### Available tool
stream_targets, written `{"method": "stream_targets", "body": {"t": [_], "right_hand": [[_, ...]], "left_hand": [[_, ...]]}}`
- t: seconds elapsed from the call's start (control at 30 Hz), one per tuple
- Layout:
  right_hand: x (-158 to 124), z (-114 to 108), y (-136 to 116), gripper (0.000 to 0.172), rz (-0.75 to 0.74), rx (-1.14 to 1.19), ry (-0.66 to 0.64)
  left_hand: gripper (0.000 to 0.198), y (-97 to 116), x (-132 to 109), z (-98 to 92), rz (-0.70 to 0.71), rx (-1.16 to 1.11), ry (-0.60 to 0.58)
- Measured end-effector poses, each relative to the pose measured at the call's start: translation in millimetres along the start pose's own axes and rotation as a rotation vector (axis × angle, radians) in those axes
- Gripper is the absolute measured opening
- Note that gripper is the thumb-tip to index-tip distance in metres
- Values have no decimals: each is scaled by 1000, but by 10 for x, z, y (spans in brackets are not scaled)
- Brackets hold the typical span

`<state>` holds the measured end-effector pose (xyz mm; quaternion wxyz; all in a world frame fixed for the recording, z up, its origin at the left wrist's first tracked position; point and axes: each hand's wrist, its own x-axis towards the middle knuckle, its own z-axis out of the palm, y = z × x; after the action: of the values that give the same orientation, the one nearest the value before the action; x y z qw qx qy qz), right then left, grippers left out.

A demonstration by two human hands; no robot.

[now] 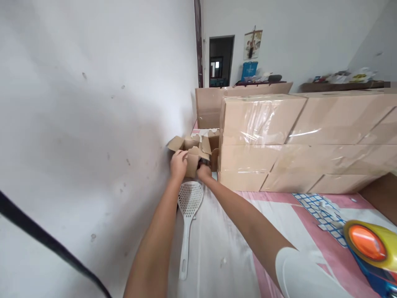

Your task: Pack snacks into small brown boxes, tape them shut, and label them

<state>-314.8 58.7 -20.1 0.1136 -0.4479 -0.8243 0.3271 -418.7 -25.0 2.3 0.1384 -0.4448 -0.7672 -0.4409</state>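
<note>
Two hands reach the small open carton (192, 162) far left between wall (93, 124) and wrapped stack (279, 140), the left hand (179, 163) with its grip closed on the carton's side, the right hand (204, 171) with its grip hidden behind it; a hard tug could tear a flap or topple the neighbouring cartons (205, 142).

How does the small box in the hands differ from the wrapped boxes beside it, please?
The small box has open flaps; the wrapped boxes show none. The small box is bare; the wrapped boxes sit under clear film. The small box is far smaller than any wrapped box. Both are brown cardboard.
</note>
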Motion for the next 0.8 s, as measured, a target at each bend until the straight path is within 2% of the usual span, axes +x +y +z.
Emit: {"method": "stream_targets", "body": {"t": [0.13, 0.23, 0.27, 0.33, 0.43, 0.53, 0.63, 0.73, 0.8], "right_hand": [[-761, -153, 209, 25, 30, 431, -113], [-1516, -392, 576, 18, 17, 695, -153], [-1776, -490, 735, 20, 5, 811, -168], [-2270, -701, 1082, 39, -6, 1126, -210], [-2899, -1041, 1595, 57, -24, 1339, -171], [-3399, -1387, 2019, 57, -92, 1371, -82], [-3786, -1699, 2325, 62, -181, 1269, 5], [-4082, -2008, 2480, 48, -232, 1118, 152], [-4250, -2265, 2470, 41, -299, 991, 229]], "left_hand": [[39, 364, -462, -342, 25, -89, 266], [36, 623, -994, -585, 37, -185, 450], [35, 706, -1184, -644, 42, -225, 501], [33, 863, -1551, -728, 50, -310, 583], [30, 1067, -2028, -796, 61, -430, 657], [26, 1234, -2406, -841, 82, -535, 688], [14, 1374, -2698, -870, 122, -658, 678], [3, 1491, -2906, -848, 153, -772, 544], [16, 1555, -2999, -788, 166, -845, 369]]}}
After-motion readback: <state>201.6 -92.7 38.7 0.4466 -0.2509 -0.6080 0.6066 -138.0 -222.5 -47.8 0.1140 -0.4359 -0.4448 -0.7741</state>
